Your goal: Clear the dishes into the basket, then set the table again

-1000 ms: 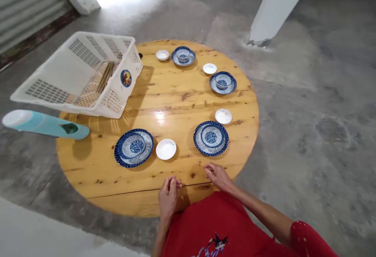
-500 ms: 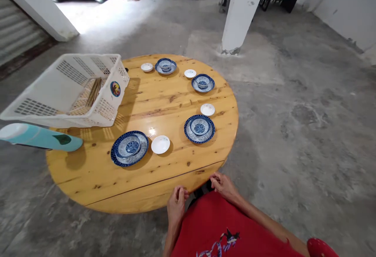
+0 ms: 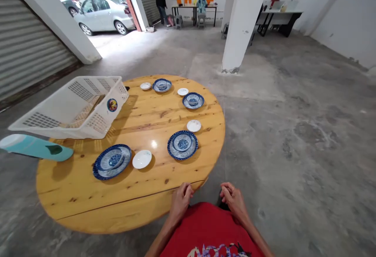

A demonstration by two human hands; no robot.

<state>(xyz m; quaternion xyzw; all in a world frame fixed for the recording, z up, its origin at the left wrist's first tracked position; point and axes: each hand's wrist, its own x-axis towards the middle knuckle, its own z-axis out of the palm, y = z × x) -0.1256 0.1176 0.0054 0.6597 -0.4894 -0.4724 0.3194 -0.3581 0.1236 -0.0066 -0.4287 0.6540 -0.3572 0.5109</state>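
Note:
My left hand [image 3: 182,199], its fingers curled closed with nothing in them, is over the near edge of the round wooden table [image 3: 123,206]. Off the table's right side, my right hand [image 3: 232,199] hangs in front of my red shirt, also loosely closed and holding nothing. Nearest to the hands is a blue-patterned plate [image 3: 172,154] bearing a bowl [image 3: 182,142], with a small white dish [image 3: 194,126] behind it. Left of that, another white dish [image 3: 142,159] lies beside a second plate [image 3: 100,173] and bowl [image 3: 111,159]. Two similar settings stand farther back.
A white plastic basket [image 3: 104,122] holding a bundle of thin brown sticks [image 3: 93,106] stands at the table's left. Before it is a turquoise cylindrical container [image 3: 55,152]. A white pillar [image 3: 241,34] rises beyond the table; people sit and stand at the back.
The view has tilted up and shifted, showing more of the back of the room. My hands have moved farther apart, the right one away from the table edge. The dishes stay in place.

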